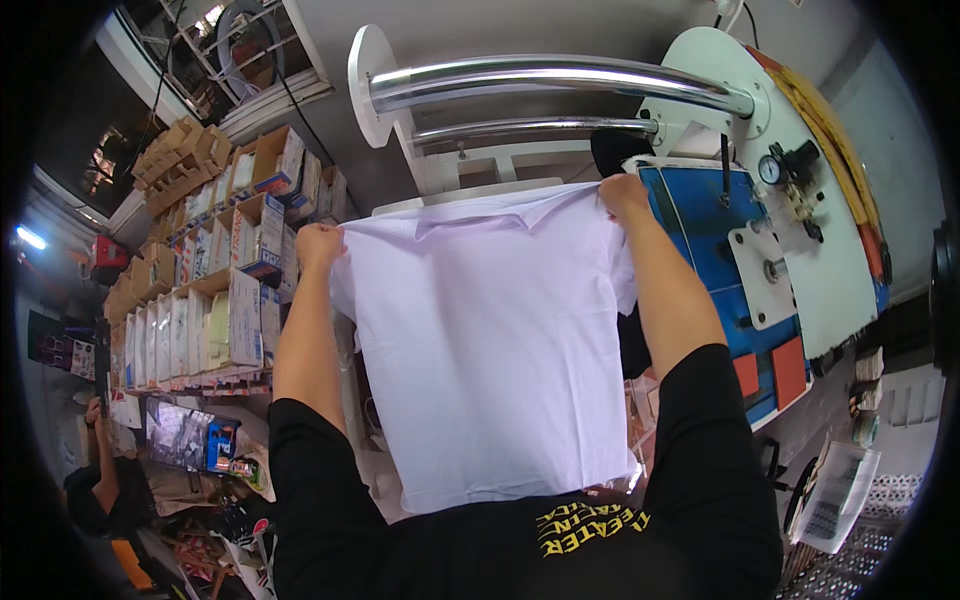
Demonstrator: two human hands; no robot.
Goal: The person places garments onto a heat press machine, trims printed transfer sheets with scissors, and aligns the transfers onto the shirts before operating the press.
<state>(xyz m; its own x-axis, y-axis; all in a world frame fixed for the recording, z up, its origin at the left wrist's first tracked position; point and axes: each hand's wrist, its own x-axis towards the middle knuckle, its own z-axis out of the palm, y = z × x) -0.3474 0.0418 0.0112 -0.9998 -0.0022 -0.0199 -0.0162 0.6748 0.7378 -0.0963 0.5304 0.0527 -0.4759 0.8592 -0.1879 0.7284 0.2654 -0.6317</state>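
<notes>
A plain white T-shirt (490,350) is stretched out between my two hands, its collar at the far side and its hem close to my body. My left hand (319,245) grips the shirt at the left shoulder, fingers closed on the cloth. At the opposite shoulder my right hand (625,198) is closed on the fabric as well. Just past the collar shows the edge of a pale flat platen (465,195). Most of what lies under the shirt is hidden by it.
Beyond the shirt stands a white machine frame with a chrome bar (560,80). On the right are a blue panel (690,230) and a pressure gauge (770,168). Open cardboard boxes (225,320) of packed goods fill the left. Another person's arm (105,470) shows at far left.
</notes>
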